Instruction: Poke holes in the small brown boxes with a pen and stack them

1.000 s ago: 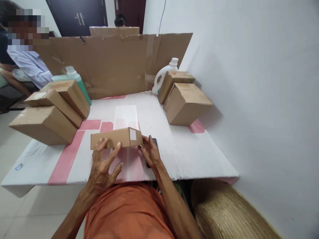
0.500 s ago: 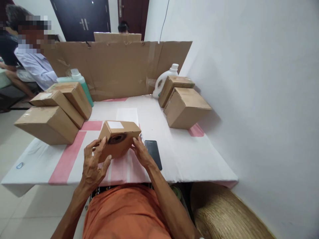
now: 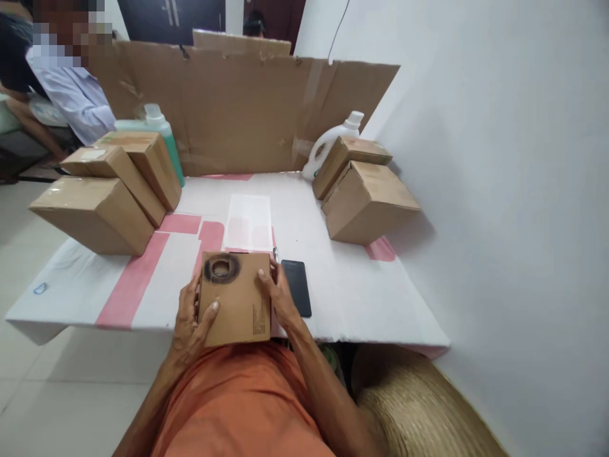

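Counter: white sheet with pink bands, wall along the right.
Tall brown corrugated cardboard screen stands across the far edge.
Three shut brown cardboard cartons are stacked leaning at far left, two more shut brown cartons at far right. Contents hidden in all.
Green plastic bottle behind the left stack; white plastic jug behind the right.
Flat brown cardboard box with a dark ring mark is at the near edge, directly before the body. Long axis runs away from the person, ring end farthest. It is shut, so contents are unseen.
Black phone lies just right of it.
Left hand and right hand are equally near, one per long side, fingers curled, gripping the box.
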A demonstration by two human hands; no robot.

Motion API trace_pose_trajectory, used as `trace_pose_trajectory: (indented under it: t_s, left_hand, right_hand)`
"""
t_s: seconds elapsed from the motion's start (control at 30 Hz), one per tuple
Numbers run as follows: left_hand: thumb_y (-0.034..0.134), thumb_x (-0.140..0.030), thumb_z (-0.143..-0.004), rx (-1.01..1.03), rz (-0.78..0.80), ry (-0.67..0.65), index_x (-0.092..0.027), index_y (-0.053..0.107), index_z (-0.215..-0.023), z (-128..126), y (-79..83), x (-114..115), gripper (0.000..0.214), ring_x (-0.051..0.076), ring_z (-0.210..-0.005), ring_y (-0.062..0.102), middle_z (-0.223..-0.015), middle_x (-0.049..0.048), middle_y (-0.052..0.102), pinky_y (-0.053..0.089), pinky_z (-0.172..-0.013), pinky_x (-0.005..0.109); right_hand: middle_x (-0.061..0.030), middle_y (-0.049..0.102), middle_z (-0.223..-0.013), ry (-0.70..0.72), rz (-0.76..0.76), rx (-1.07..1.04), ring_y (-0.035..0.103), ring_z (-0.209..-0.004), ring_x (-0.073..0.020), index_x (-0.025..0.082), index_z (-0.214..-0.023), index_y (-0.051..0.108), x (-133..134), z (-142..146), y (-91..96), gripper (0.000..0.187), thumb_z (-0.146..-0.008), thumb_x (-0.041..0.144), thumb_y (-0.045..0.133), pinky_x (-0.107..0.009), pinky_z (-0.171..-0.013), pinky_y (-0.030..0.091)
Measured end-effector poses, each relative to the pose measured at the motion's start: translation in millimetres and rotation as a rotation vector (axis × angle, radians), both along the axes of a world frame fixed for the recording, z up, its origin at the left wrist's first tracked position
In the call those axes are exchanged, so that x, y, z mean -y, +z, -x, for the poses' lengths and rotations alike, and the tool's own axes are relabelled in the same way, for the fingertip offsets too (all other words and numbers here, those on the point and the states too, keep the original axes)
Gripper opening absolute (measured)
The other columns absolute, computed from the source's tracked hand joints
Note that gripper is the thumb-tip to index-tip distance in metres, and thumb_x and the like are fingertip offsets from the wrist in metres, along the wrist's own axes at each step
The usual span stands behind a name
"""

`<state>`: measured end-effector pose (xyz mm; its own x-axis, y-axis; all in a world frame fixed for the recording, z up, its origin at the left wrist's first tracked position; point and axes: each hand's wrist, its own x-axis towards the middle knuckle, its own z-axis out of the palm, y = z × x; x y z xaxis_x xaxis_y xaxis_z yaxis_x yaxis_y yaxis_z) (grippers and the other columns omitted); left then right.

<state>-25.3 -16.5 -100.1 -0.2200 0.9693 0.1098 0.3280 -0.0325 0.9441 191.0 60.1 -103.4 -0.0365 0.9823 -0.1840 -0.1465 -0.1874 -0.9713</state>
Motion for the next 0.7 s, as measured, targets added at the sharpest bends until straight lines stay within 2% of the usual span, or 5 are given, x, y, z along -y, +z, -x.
trace_pose_trajectory:
  t_s: [0.1, 0.4, 0.47, 0.6, 0.7]
  left_hand:
    - [0.069, -0.050, -0.095, 0.034, 0.013, 0.065, -0.036, 0.035, -0.166, -8.7, -0.3, 18.9, 0.080, 0.030, -0.139, 0.060, -0.162, 0.0131, 0.044, 0.056, -0.112, 0.048]
    - [0.071, -0.044, -0.095, -0.068, 0.042, -0.029, -0.038, 0.039, -0.163, -12.8, 13.4, 45.8, 0.075, 0.031, -0.136, 0.060, -0.158, 0.0124, 0.046, 0.057, -0.110, 0.052]
    - [0.071, -0.045, -0.096, -0.046, 0.059, -0.060, -0.036, 0.040, -0.162, -17.2, 3.7, 48.7, 0.074, 0.032, -0.139, 0.058, -0.157, 0.0133, 0.048, 0.056, -0.111, 0.053]
    - [0.069, -0.048, -0.096, 0.036, 0.110, -0.083, -0.034, 0.037, -0.163, -20.6, -11.5, 48.7, 0.075, 0.031, -0.135, 0.062, -0.156, 0.0150, 0.051, 0.059, -0.107, 0.051]
    - [0.069, -0.051, -0.096, 0.035, 0.094, -0.056, -0.033, 0.036, -0.163, -16.6, -10.4, 37.2, 0.077, 0.032, -0.137, 0.061, -0.159, 0.0154, 0.048, 0.057, -0.110, 0.054]
  right_hand:
    - [-0.0225, 0.053, -0.156, -0.013, -0.045, 0.202, 0.062, -0.135, -0.0350, 0.020, -0.155, 0.043, -5.2, 0.4, 16.9, 0.112, -0.066, 0.068, 0.088, -0.050, -0.109, 0.055]
    - [-0.0219, 0.052, -0.160, -0.111, -0.228, 0.605, 0.059, -0.139, -0.0367, 0.019, -0.162, 0.035, 9.2, 19.0, 46.5, 0.119, -0.066, 0.056, 0.093, -0.054, -0.117, 0.048]
    - [-0.0207, 0.056, -0.156, -0.082, -0.293, 0.729, 0.058, -0.137, -0.0375, 0.018, -0.157, 0.044, 12.0, 18.7, 43.1, 0.107, -0.068, 0.050, 0.094, -0.056, -0.117, 0.047]
    - [-0.0130, 0.072, -0.122, 0.064, -0.313, 0.956, 0.062, -0.118, -0.0361, 0.019, -0.116, 0.072, 14.4, 17.2, 38.2, 0.046, -0.079, 0.045, 0.085, -0.055, -0.110, 0.049]
    - [-0.0117, 0.072, -0.118, 0.072, -0.325, 0.997, 0.061, -0.113, -0.0348, 0.020, -0.108, 0.073, 16.5, 17.6, 38.3, 0.039, -0.082, 0.047, 0.084, -0.052, -0.106, 0.050]
